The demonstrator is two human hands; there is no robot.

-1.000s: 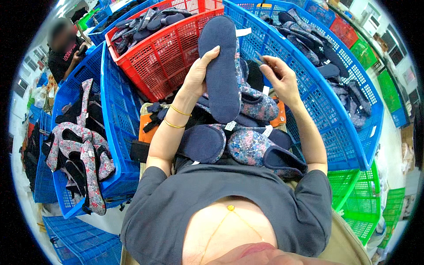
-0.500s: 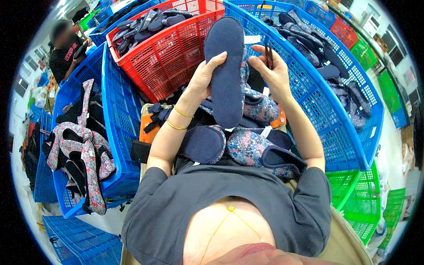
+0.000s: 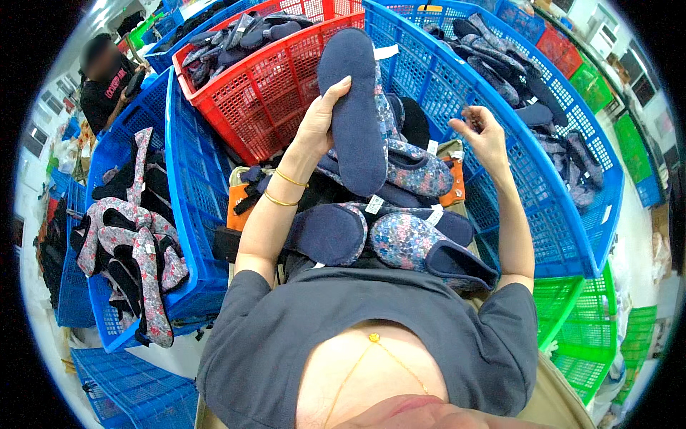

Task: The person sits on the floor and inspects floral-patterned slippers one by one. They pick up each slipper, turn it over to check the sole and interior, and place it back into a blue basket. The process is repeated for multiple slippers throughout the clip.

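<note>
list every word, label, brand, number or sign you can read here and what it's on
Person's black shirt, upper left: pinkish-red lettering, not copied here.
White tag by the navy-soled slipper in the left hand: nothing legible.
White tags among the nearer slippers: too small to read.
White label on the right-hand blue crate: too small to read.

Slippers (image 3: pixel 400 239) before torso (image 3: pixel 379 300), between left crate (image 3: pixel 204 186) and right crate (image 3: pixel 525 193); front crate (image 3: pixel 264 100) beyond, more slippers (image 3: pixel 282 31) piled inside.

slipper (image 3: pixel 357 143); navy sole showing; floral side; leaning slightly left; in left of two hands (image 3: pixel 321 120)
</note>
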